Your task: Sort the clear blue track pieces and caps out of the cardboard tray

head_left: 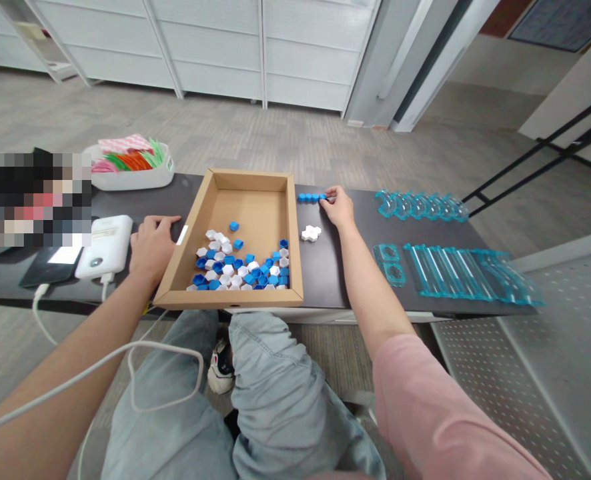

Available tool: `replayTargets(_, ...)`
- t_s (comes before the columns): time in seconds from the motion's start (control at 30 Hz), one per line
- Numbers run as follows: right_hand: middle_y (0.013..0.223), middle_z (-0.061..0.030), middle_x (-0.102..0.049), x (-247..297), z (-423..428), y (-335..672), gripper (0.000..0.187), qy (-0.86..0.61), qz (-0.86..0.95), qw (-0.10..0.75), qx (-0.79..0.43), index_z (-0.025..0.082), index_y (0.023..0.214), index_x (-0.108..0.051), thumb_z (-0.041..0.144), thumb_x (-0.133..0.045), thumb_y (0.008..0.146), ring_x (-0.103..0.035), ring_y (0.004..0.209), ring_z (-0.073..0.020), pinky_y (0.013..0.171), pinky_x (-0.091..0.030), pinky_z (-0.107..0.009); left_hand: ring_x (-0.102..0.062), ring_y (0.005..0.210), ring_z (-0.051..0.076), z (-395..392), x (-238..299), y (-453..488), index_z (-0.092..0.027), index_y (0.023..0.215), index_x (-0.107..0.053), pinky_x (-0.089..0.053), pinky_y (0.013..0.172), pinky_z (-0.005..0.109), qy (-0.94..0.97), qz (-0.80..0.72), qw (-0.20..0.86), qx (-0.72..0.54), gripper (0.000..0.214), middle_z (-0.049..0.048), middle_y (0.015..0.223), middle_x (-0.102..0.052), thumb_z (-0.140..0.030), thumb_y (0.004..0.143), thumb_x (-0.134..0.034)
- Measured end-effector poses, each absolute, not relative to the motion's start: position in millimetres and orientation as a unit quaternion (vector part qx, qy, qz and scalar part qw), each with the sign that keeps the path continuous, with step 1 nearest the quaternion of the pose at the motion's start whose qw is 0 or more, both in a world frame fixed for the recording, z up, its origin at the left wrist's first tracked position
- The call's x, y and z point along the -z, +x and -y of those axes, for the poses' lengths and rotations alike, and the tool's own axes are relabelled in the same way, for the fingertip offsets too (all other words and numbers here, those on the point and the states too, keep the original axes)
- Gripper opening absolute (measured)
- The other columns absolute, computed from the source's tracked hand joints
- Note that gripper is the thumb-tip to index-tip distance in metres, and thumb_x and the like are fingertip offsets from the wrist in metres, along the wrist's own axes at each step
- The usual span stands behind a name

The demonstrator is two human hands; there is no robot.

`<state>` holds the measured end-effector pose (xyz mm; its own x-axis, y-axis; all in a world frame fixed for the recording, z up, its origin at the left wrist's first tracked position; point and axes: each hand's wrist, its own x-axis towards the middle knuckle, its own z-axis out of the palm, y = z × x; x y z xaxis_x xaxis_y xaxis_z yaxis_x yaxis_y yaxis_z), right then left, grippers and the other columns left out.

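A cardboard tray sits on the dark table and holds several blue and white hexagonal pieces, heaped toward its near edge. My left hand rests flat on the table against the tray's left wall, fingers apart, holding nothing. Right of the tray, my right hand has its fingertips pinched at the end of a short row of blue pieces. A small cluster of white pieces lies just in front of that hand.
Clear blue plastic parts lie at the right: a far row, a near row, two small ones. A white basket of coloured items stands at the back left. A white power bank, a phone and a cable are at the left.
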<state>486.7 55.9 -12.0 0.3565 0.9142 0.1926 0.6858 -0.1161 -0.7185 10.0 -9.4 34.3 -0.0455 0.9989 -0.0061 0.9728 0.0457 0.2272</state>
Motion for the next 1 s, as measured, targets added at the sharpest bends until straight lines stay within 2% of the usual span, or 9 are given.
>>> replayTargets(0.23,0.132,-0.0093,-0.088,13.8,-57.1,488.0,0.029,-0.729,0.553,0.374,-0.15,0.026,0.121,-0.071,0.023,-0.077,0.093,-0.08,0.102,-0.0255,0.113,-0.058,-0.047,-0.054,0.156,0.049,9.3,-31.7,9.7,-0.018,0.172,-0.06,-0.042,0.134,0.063,0.682,-0.722,0.075,-0.086,0.083,0.0286,0.168,-0.056,-0.067,0.105,-0.06)
replayTargets(0.43,0.131,-0.0089,-0.089,13.3,-56.4,486.9,0.031,-0.727,0.554,0.376,-0.151,0.026,0.122,-0.071,0.025,-0.079,0.092,-0.08,0.103,-0.0267,0.116,-0.057,-0.05,-0.053,0.155,0.05,9.9,-35.2,11.2,-0.015,0.173,-0.059,-0.041,0.133,0.064,0.683,-0.721,0.086,-0.082,0.089,0.0293,0.168,-0.055,-0.07,0.104,-0.06)
replayTargets(0.6,0.135,-0.0106,-0.088,9.7,-55.2,484.4,0.033,-0.731,0.549,0.373,-0.159,0.025,0.123,-0.071,0.026,-0.079,0.092,-0.081,0.105,-0.0273,0.117,-0.056,-0.05,-0.053,0.156,0.051,8.3,-33.1,9.4,-0.015,0.172,-0.059,-0.042,0.132,0.065,0.683,-0.72,0.084,-0.087,0.085,0.0303,0.169,-0.055,-0.064,0.103,-0.062)
replayTargets(0.73,0.144,-0.0129,-0.084,8.6,-53.9,483.2,0.04,-0.733,0.548,0.372,-0.152,0.024,0.128,-0.071,0.026,-0.08,0.089,-0.08,0.105,-0.0279,0.119,-0.056,-0.052,-0.052,0.157,0.048,6.6,-29.9,6.4,-0.016,0.173,-0.058,-0.041,0.134,0.063,0.686,-0.718,0.082,-0.085,0.077,0.0289,0.168,-0.055,-0.059,0.109,-0.055)
replayTargets(0.87,0.148,-0.0156,-0.079,11.3,-58.2,485.3,0.039,-0.728,0.536,0.41,-0.122,0.023,0.13,-0.071,0.027,-0.073,0.092,-0.077,0.102,-0.0261,0.117,-0.058,-0.05,-0.052,0.157,0.047,8.2,-29.0,6.9,-0.016,0.173,-0.06,-0.041,0.134,0.063,0.686,-0.718,0.078,-0.093,0.073,0.028,0.168,-0.056,-0.053,0.11,-0.057)
replayTargets(1.0,0.13,-0.0107,-0.08,1.6,-63.3,475.9,0.035,-0.645,0.575,0.49,-0.115,0.025,0.129,-0.072,0.034,-0.073,0.095,-0.073,0.098,-0.0236,0.106,-0.061,-0.044,-0.054,0.155,0.047,11.0,-29.2,9.3,-0.013,0.173,-0.061,-0.042,0.133,0.063,0.687,-0.715,0.073,-0.103,0.07,0.0291,0.168,-0.056,-0.044,0.111,-0.054)
